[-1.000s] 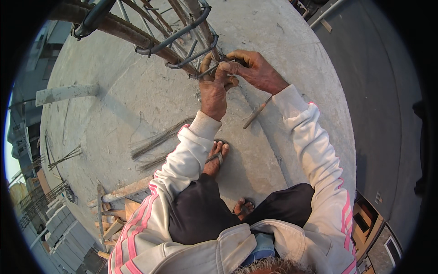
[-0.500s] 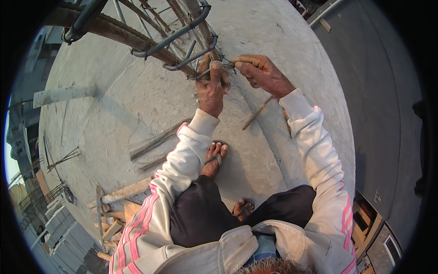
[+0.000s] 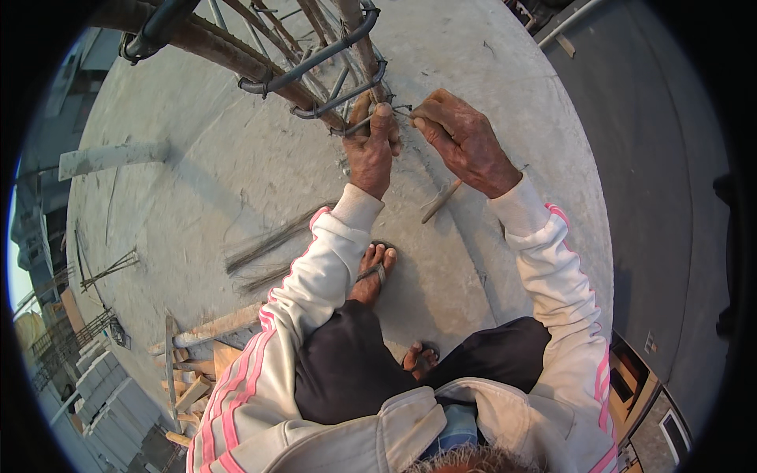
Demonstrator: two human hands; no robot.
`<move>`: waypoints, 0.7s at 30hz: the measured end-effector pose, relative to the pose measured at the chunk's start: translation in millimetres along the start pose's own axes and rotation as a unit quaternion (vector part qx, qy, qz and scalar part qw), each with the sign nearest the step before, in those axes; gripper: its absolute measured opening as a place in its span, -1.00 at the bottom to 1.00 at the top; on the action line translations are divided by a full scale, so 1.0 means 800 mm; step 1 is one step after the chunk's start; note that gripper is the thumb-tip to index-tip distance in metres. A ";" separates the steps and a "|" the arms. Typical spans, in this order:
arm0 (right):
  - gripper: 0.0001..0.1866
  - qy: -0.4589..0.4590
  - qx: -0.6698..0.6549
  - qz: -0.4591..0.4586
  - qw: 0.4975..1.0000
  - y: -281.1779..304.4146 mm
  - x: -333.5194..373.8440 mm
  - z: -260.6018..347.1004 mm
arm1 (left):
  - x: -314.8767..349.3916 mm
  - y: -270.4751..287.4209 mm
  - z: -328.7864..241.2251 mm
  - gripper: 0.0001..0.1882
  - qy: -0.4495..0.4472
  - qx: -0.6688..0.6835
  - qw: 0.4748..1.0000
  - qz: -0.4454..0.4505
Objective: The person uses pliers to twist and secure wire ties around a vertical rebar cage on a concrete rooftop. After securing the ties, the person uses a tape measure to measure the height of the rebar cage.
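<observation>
A cage of rusty upright steel bars (image 3: 229, 59) ringed by dark stirrups (image 3: 315, 60) rises at the top. My left hand (image 3: 369, 162) is closed round the lowest stirrup (image 3: 359, 126) near the cage's foot, thumb on top and fingers partly hidden behind the steel. Just right of that corner, a short dark tie wire (image 3: 403, 108) sticks out from the bar. My right hand (image 3: 465, 142) pinches at the outer end of this wire; the fingertips cover what lies between them. Below the right hand, a hand tool's brown handle (image 3: 439, 202) lies on the concrete, its head hidden by the hand.
Loose bundles of thin wire (image 3: 272, 241) lie left of my sandalled foot (image 3: 369, 276). A pale pipe stub (image 3: 114, 161) and several crossed rods (image 3: 110, 269) are farther left. Timber pieces (image 3: 193, 386) are piled at lower left. The concrete slab (image 3: 544, 118) ends in a curved edge at right.
My right hand has turned and drawn slightly right, away from the cage corner. The left hand keeps its hold. The whole view has shifted a little.
</observation>
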State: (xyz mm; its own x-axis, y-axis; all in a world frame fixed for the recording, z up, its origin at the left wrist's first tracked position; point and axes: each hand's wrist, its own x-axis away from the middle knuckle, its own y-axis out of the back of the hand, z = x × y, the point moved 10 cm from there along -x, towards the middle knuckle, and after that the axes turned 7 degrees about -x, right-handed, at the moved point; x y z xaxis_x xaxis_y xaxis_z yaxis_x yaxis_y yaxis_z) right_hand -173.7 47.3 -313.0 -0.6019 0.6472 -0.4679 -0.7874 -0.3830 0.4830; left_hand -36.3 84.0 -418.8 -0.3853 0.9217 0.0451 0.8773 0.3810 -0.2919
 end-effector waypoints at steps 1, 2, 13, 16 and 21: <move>-0.75 0.050 0.046 -0.025 0.997 0.006 -0.006 0.008 | 0.001 0.001 0.001 -0.64 0.006 0.003 1.000 0.001; -0.74 0.016 0.011 -0.020 1.000 0.005 -0.010 -0.004 | 0.001 0.001 0.001 -0.63 0.003 0.013 1.000 0.001; -0.68 -0.415 -0.577 -0.081 0.699 -0.087 0.043 -0.123 | 0.000 0.001 -0.004 -0.56 -0.012 -0.007 1.000 -0.002; -0.72 -0.431 -0.514 -0.003 0.742 -0.104 0.049 -0.107 | 0.001 0.001 -0.002 -0.60 -0.006 -0.012 1.000 -0.013; -0.63 -0.381 -0.520 0.076 0.761 -0.074 0.069 -0.053 | 0.002 0.004 -0.001 -0.65 -0.002 -0.040 0.999 -0.022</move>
State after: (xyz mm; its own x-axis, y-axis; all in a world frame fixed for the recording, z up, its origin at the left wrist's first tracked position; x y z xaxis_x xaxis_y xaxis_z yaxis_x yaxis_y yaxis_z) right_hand -165.6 77.5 -398.8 -0.7570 0.5854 0.2903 -0.6339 -0.5502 -0.5435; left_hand -33.7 87.1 -419.3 -0.4243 0.9040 0.0531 0.8797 0.4254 -0.2125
